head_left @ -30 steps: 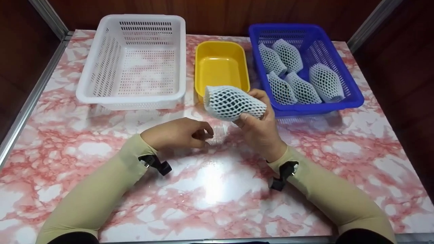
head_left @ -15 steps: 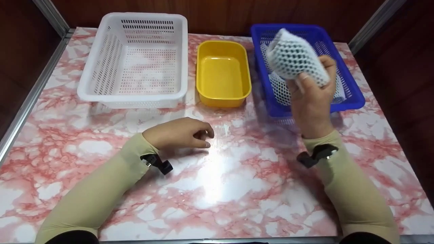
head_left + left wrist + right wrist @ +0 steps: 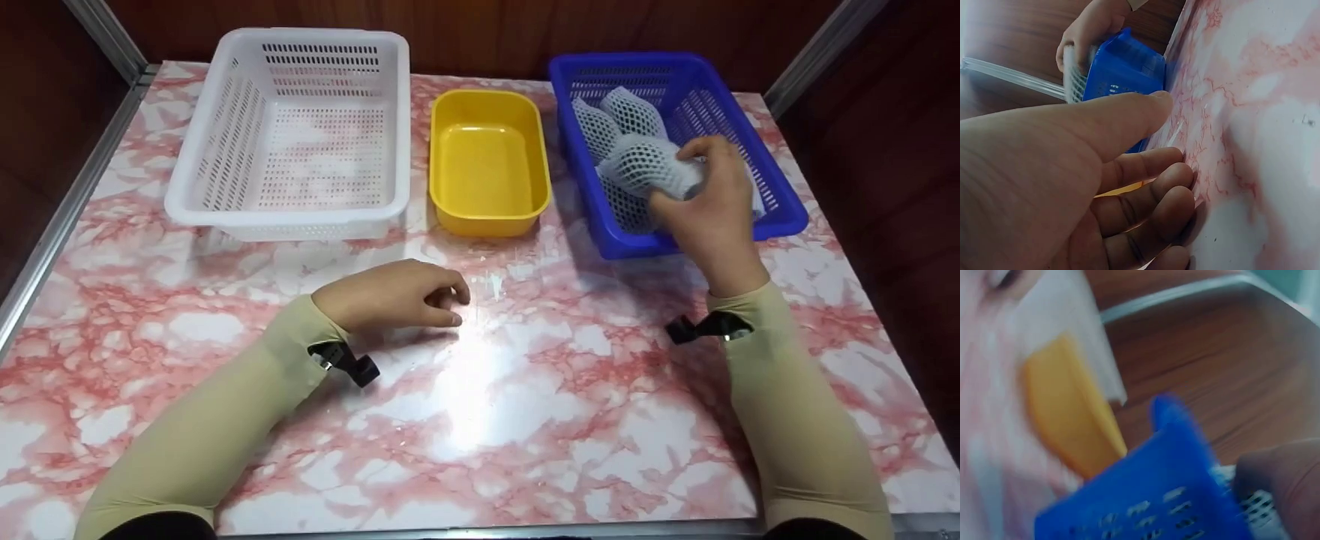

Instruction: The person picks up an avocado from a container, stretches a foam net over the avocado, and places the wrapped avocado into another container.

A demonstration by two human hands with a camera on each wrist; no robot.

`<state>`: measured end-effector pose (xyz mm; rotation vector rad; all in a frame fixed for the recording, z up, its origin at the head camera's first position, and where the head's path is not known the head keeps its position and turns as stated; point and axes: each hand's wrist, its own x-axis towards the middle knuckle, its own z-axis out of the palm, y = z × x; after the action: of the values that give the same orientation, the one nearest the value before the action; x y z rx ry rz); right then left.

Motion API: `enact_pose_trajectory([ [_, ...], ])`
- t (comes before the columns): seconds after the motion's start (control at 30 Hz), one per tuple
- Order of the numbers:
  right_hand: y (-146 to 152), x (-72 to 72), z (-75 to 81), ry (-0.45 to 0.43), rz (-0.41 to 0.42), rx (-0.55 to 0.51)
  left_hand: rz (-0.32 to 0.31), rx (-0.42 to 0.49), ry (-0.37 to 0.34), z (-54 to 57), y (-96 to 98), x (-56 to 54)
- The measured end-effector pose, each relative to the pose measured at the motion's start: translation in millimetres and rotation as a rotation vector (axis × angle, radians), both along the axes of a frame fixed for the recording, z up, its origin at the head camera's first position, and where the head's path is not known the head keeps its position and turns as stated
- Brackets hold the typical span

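My right hand (image 3: pixel 712 206) is over the blue basket (image 3: pixel 784 217), thumb and fingers around one end of a white foam fruit net (image 3: pixel 641 161). The net bulges around its contents, and its mesh hides what is inside. It lies over other foam nets in the basket; two more, such as the far foam net (image 3: pixel 632 111), show behind it. In the right wrist view only a bit of the net (image 3: pixel 1258 509) shows beside the thumb. My left hand (image 3: pixel 390 296) rests over the table, fingers loosely bent, holding nothing; the left wrist view shows its palm and fingers (image 3: pixel 1165 211).
A yellow tub (image 3: pixel 487 176) stands between the blue basket and a white slotted basket (image 3: pixel 289 217) on the left. Nothing shows inside either. The table (image 3: pixel 525 450) has a pink marbled top, with a brown wooden panel (image 3: pixel 480 37) behind it.
My right hand has carried the foam net from in front of the yellow tub to the right and lowered it into the blue basket. The left hand has stayed in place.
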<state>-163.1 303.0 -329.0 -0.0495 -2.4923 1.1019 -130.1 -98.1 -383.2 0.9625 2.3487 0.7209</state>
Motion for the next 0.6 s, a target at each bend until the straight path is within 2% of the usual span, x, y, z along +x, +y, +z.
enact_pose_trajectory([
  [0.03, -0.8, 0.7, 1.3, -0.026, 0.001, 0.103, -0.001, -0.003, 0.001, -0.2, 0.0, 0.1],
  [0.1, -1.1, 3.1, 5.2, -0.077, 0.026, 0.236, -0.005, -0.009, 0.004, -0.4, 0.5, 0.2],
  [0.17, 0.9, 6.2, 10.7, -0.125, 0.044, 0.320, -0.004, -0.013, 0.002, -0.6, 0.9, -0.1],
  [0.3, 10.3, 12.2, 20.2, -0.180, 0.009, 0.494, -0.009, -0.004, 0.008, -0.4, 1.5, -0.8],
  [0.43, 21.1, 18.0, 25.1, -0.227, -0.034, 0.622, -0.021, 0.012, 0.018, 0.2, 1.7, -0.9],
  [0.53, 24.1, 21.9, 28.3, -0.260, -0.044, 0.669, -0.024, 0.010, 0.017, 0.7, 1.8, -0.9],
  [0.6, 21.7, 25.1, 30.0, -0.243, -0.059, 0.681, -0.026, 0.008, 0.016, 1.4, 2.2, -0.6],
])
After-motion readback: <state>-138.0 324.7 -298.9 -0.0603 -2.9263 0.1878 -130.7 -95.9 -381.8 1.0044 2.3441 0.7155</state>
